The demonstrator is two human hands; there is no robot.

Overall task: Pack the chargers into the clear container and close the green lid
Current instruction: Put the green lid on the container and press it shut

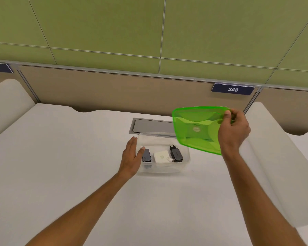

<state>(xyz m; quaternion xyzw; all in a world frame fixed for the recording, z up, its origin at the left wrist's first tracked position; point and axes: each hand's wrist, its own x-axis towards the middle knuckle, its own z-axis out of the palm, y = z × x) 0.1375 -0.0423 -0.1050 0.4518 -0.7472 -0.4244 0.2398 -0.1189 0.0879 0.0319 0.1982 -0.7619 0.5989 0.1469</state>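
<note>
The clear container (185,158) stands on the white table, a little beyond mid-table. Inside it lie three chargers: a dark one (146,155) at the left, a white one (160,156) in the middle and a black one (176,153) with its prongs pointing away at the right. My left hand (132,157) rests flat against the container's left wall, thumb on the rim, fingers straight. My right hand (233,129) grips the translucent green lid (196,129) by its right edge, holding it tilted in the air above and to the right of the container.
A grey metal cable hatch (152,126) is set into the table just behind the container. A beige partition with a sign reading 248 (233,89) closes the desk's far side. White curved dividers stand at the left (7,102) and right (274,157).
</note>
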